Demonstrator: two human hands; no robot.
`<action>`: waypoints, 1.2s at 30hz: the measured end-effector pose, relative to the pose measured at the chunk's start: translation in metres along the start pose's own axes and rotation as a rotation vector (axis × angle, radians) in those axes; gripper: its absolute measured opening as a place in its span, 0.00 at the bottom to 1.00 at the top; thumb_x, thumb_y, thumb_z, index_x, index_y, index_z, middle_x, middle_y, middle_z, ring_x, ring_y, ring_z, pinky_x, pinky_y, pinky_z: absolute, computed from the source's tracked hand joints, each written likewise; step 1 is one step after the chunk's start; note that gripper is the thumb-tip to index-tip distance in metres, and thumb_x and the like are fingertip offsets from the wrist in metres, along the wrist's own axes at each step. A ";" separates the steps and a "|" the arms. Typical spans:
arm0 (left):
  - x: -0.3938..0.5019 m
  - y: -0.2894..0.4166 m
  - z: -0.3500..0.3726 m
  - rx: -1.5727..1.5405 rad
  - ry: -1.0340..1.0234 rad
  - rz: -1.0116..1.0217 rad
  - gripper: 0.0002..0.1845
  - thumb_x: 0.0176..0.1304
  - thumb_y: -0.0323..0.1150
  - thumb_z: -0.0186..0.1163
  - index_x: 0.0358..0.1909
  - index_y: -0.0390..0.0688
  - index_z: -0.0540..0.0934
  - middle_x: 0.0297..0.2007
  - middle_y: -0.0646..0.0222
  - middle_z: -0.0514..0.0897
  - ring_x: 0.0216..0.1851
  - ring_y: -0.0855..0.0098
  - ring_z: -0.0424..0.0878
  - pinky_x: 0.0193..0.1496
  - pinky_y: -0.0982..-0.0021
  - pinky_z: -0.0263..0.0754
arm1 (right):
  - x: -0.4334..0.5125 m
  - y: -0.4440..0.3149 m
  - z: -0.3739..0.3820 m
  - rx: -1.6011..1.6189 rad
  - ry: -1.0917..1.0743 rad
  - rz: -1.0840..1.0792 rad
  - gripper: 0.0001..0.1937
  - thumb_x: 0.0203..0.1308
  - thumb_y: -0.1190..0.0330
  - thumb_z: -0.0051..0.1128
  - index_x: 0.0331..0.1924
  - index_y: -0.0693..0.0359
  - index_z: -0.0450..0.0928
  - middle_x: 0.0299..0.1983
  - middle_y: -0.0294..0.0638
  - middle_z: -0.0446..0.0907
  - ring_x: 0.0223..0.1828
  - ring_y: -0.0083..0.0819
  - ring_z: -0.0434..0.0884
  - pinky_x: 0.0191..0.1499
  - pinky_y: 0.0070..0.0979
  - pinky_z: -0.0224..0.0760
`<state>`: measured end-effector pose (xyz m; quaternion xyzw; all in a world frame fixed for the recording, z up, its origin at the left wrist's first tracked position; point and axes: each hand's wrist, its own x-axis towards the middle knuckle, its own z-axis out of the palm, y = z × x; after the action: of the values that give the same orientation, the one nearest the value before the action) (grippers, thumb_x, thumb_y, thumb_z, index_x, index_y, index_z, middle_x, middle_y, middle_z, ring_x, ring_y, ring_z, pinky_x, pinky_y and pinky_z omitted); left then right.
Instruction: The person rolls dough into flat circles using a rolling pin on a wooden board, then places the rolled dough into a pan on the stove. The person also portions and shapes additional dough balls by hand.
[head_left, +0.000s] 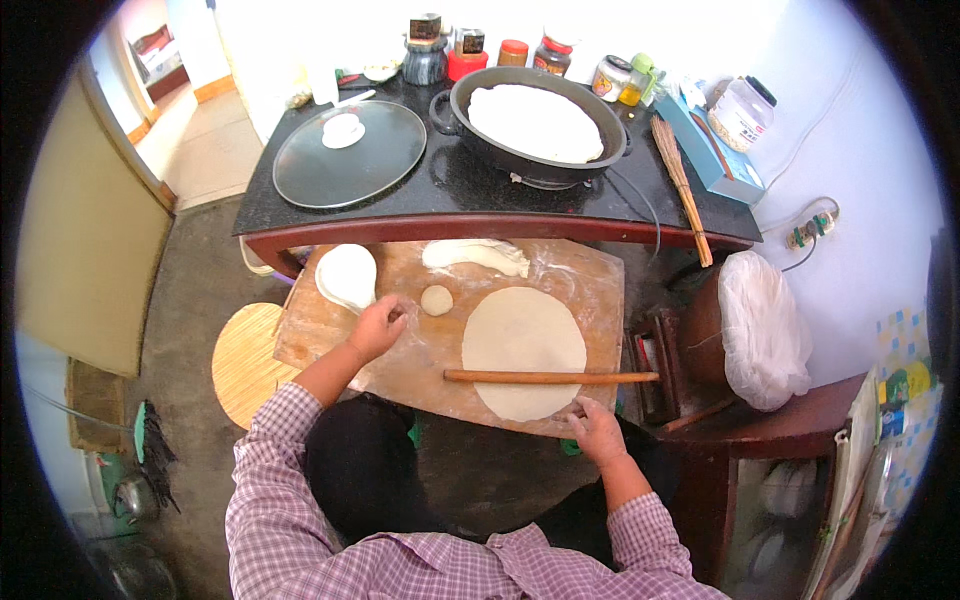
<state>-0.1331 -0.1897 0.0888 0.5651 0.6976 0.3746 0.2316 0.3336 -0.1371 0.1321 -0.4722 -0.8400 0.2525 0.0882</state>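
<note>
A flat round sheet of dough (525, 330) lies on a floured wooden board (322, 330). Across its near part rests a thin wooden rolling pin (551, 378), which neither hand grips. My right hand (600, 433) is at the sheet's near right edge, fingers apart; whether they touch the dough is unclear. My left hand (381, 326) is over the board with curled fingers, beside a white container (346, 274) of what looks like flour. Whether it pinches anything is hidden. A small dough ball (436, 300) sits to its right, and a long dough piece (476, 256) lies at the back.
On the black counter (375, 202) beyond the board, a dark electric pan (525, 155) holds a large white flatbread (534, 124). Its glass lid (349, 161) lies to the left, a straw brush (679, 180) to the right. A round woven mat (247, 360) is at the board's left.
</note>
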 end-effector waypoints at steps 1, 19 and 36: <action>0.001 0.014 -0.012 0.036 -0.001 -0.001 0.16 0.63 0.29 0.63 0.53 0.39 0.77 0.37 0.60 0.84 0.37 0.62 0.84 0.45 0.64 0.80 | -0.003 0.003 0.004 -0.009 0.046 -0.015 0.19 0.61 0.69 0.65 0.54 0.67 0.77 0.45 0.52 0.84 0.48 0.47 0.84 0.53 0.38 0.77; -0.072 0.274 -0.048 0.056 -0.426 0.475 0.16 0.62 0.22 0.64 0.52 0.38 0.79 0.39 0.63 0.84 0.42 0.68 0.85 0.48 0.67 0.80 | -0.037 0.009 0.007 0.016 -0.064 0.127 0.15 0.63 0.67 0.60 0.51 0.63 0.81 0.48 0.57 0.84 0.54 0.54 0.81 0.58 0.44 0.74; -0.108 0.292 0.004 0.372 -0.873 0.884 0.19 0.61 0.40 0.66 0.48 0.41 0.75 0.35 0.58 0.82 0.41 0.52 0.83 0.45 0.53 0.79 | -0.035 0.008 0.026 0.032 -0.143 0.091 0.16 0.65 0.64 0.60 0.54 0.59 0.82 0.44 0.55 0.85 0.48 0.55 0.84 0.51 0.45 0.77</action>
<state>0.0762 -0.2690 0.3045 0.9300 0.2943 0.0432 0.2160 0.3485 -0.1719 0.1090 -0.4890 -0.8178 0.3027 0.0239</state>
